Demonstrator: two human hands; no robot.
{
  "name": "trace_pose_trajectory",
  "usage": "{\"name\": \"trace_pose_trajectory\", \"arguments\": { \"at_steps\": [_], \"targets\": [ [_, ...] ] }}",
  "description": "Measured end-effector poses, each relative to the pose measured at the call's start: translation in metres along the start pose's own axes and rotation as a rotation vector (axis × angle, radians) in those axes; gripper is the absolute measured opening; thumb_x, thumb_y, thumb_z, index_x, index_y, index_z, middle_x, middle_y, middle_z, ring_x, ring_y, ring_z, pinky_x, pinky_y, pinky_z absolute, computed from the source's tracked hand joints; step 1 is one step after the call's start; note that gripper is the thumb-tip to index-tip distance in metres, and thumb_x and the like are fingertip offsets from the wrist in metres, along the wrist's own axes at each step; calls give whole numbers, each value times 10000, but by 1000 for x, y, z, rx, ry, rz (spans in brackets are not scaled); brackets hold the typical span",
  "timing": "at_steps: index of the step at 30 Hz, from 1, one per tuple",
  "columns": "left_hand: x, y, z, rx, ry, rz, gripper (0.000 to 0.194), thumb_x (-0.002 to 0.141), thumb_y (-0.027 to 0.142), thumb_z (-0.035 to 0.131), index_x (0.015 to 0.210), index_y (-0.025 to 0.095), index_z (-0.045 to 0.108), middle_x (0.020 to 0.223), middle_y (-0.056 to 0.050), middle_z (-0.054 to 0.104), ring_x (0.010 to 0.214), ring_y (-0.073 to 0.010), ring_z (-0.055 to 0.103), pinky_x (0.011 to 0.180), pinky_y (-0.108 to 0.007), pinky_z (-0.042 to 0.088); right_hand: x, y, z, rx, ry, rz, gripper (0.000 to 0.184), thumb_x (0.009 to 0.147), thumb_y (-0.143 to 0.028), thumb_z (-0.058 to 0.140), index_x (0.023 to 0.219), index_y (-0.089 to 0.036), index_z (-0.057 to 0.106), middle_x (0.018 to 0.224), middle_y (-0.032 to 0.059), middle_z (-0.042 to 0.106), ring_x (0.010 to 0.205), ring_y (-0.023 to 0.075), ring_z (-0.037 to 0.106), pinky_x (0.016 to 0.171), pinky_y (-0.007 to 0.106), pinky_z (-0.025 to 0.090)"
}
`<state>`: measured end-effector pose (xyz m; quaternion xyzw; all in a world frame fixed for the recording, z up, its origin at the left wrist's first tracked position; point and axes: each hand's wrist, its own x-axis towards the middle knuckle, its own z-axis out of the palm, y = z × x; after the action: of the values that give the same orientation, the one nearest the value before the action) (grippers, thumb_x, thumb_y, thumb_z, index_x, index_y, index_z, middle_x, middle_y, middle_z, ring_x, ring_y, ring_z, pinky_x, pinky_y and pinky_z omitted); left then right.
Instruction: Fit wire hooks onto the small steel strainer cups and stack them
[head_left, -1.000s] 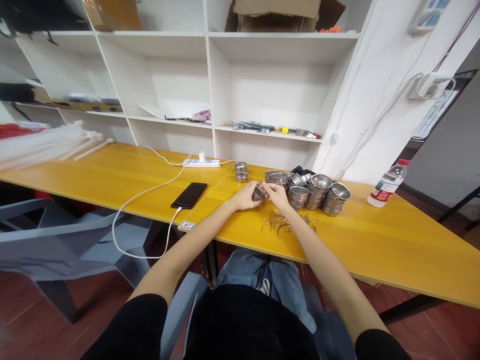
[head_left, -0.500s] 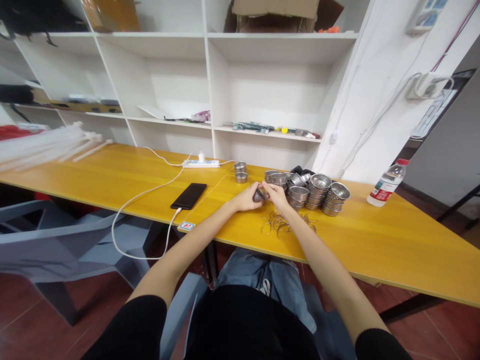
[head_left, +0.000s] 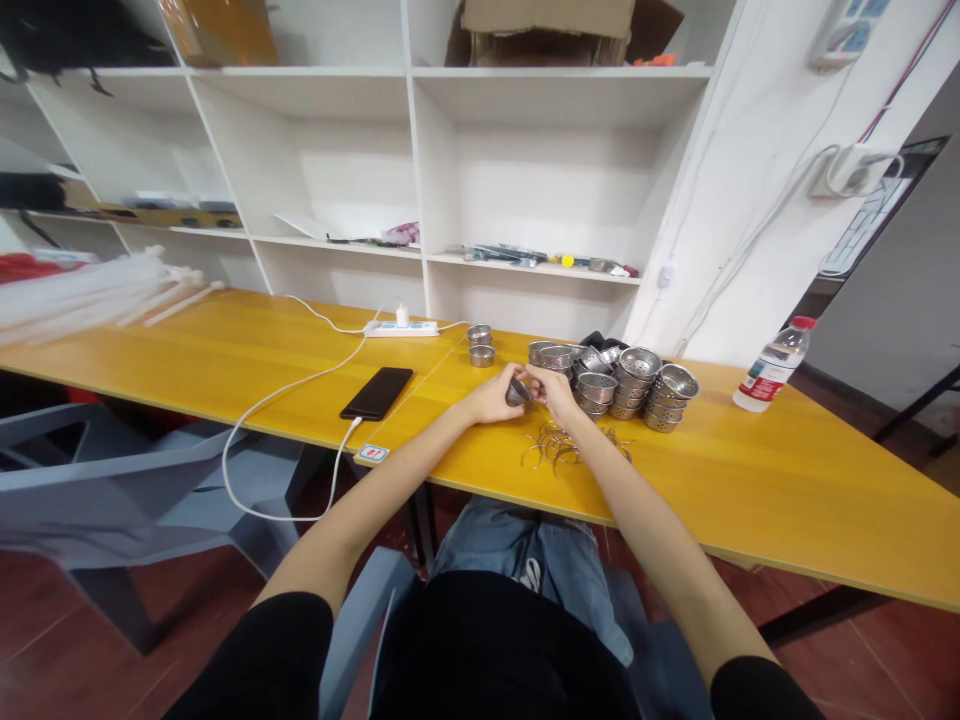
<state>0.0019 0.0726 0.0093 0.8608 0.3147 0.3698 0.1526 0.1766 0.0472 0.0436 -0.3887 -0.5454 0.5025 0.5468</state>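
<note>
Cup (head_left: pixel 518 392) slightly turned, partly hidden.

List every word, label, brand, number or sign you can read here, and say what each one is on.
No text can be read for certain.
Bottle: its red and white label is too small to read.
Table: the blue-edged sticker at its near edge has a red mark, too blurred to read.
Jeans: the white mark may not be lettering; I cannot tell.
</note>
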Motion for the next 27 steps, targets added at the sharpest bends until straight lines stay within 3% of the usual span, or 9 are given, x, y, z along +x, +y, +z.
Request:
{"name": "trace_pose_trajectory", "arguments": {
  "at_steps": [11,19,27],
  "targets": [
    [-1,0,-4,64,9,4,631,737,269,707,1309,217,445,1268,-115,643,1150,-292,657,1010,-443,536,0,2,2,-74,18,10,391,664,-547,802,647,-165,722,539,-54,410,491,81,381,484,254,225],
    [0,-16,-7,21,59,-56,681,782,423,760,1356,214,458,1268,-121,658,1115,-297,683,989,-449,546,4,8,1,-13,16,-5,493,630,-629,847,650,-158,702,590,-2,551,535,102,504,479,250,326],
    [1,-18,-1,-70,58,-4,767,754,276,736,1435,209,390,1291,-125,651,1136,-275,674,1026,-438,532,3,7,0,6,20,-20,540,631,-676,853,642,-164,684,572,5,558,528,108,514,470,251,340]
  ]
}}
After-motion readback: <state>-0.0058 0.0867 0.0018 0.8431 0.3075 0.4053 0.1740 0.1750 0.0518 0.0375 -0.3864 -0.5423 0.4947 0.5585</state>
